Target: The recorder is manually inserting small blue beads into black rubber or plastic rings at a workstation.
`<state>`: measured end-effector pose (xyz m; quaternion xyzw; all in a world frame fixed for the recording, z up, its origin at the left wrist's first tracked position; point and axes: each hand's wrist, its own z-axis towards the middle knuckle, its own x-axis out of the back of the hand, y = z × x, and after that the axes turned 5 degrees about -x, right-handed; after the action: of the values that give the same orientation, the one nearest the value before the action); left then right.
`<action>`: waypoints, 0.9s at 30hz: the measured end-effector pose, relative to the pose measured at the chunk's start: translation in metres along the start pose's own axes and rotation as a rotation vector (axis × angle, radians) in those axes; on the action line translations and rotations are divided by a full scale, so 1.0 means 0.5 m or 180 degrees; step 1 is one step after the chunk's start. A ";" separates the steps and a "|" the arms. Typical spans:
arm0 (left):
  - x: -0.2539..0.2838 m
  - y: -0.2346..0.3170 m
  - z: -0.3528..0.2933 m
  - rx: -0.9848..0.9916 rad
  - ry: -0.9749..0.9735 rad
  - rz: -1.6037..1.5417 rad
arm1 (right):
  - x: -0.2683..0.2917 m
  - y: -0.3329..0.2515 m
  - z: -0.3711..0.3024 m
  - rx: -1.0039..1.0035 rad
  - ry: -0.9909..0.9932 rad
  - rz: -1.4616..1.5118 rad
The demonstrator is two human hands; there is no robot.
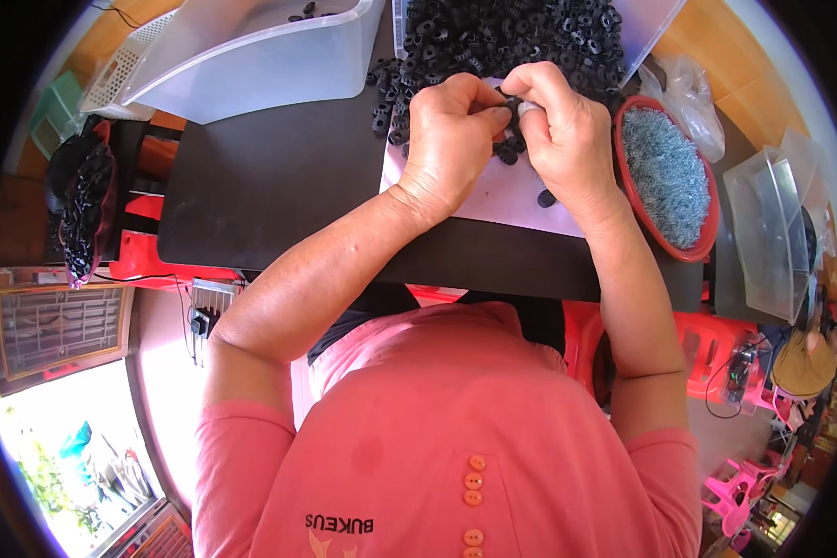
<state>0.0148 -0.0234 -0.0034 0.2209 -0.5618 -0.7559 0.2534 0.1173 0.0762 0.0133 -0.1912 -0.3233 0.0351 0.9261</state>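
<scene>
My left hand (446, 139) and my right hand (567, 139) meet above a pale pinkish sheet (516, 205), fingertips pinched close together. Between them shows a small black plastic part (512, 100), partly covered by the fingers. Something whitish sits at my right thumb tip; what it is cannot be made out. Just under the hands lie several loose black parts (507, 153), and a single black piece (546, 198) rests by my right wrist. Beyond the fingers spreads a large heap of the same black ring-like parts (521, 37).
Right of my right hand stands a red basin (700, 244) full of tiny light-blue pieces (665, 172). A translucent bin (279, 88) with a few black parts stands at the far left of the dark table (270, 195). Clear containers (767, 232) and a plastic bag (693, 107) are farther right.
</scene>
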 end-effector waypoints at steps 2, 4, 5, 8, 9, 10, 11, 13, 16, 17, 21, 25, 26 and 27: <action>0.000 -0.002 0.001 -0.0049 0.0048 0.0164 | -0.008 0.001 -0.002 0.0142 0.0069 -0.0052; 0.001 -0.004 0.007 -0.0093 0.0153 0.0355 | -0.019 0.005 -0.003 0.0219 0.0146 -0.0178; 0.002 -0.004 0.010 -0.0209 0.0212 0.0432 | -0.025 0.005 0.001 0.0231 0.0204 -0.0149; -0.001 -0.012 0.012 -0.0314 0.0322 0.0579 | -0.036 -0.005 -0.004 0.0096 0.0161 -0.0264; -0.001 -0.006 0.010 -0.0335 0.0327 0.0578 | -0.035 -0.005 -0.004 0.0114 0.0173 -0.0266; -0.002 0.002 0.005 -0.0135 0.0205 0.0435 | -0.034 -0.005 -0.004 0.0124 0.0316 -0.0251; -0.001 0.010 0.001 0.0065 0.0089 0.0294 | -0.034 -0.005 -0.005 0.0137 0.0455 -0.0228; 0.001 0.009 0.004 0.0016 0.0055 0.0089 | -0.032 -0.003 -0.007 0.0191 0.0478 -0.0182; 0.001 0.022 0.002 0.0138 -0.0025 0.0205 | -0.029 -0.003 -0.007 0.0224 0.0506 -0.0135; -0.001 0.020 0.005 0.0093 0.0015 0.0107 | -0.028 -0.004 -0.008 0.0211 0.0521 -0.0133; -0.003 0.021 0.001 0.0117 0.0017 -0.0032 | -0.027 -0.003 -0.005 -0.0166 0.0560 0.0529; 0.007 0.038 0.011 0.0532 0.0055 -0.0506 | -0.013 -0.011 -0.006 -0.0819 0.0294 0.1329; 0.011 0.036 0.014 0.0568 0.0077 -0.0818 | -0.014 -0.014 -0.008 -0.0984 0.0211 0.1516; 0.013 0.030 0.018 0.0570 0.0082 -0.0818 | -0.013 -0.018 -0.008 -0.0985 0.0207 0.1519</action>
<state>0.0062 -0.0243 0.0132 0.3223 -0.5908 -0.7261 0.1411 0.1140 0.0652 0.0099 -0.4019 -0.2408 0.1961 0.8614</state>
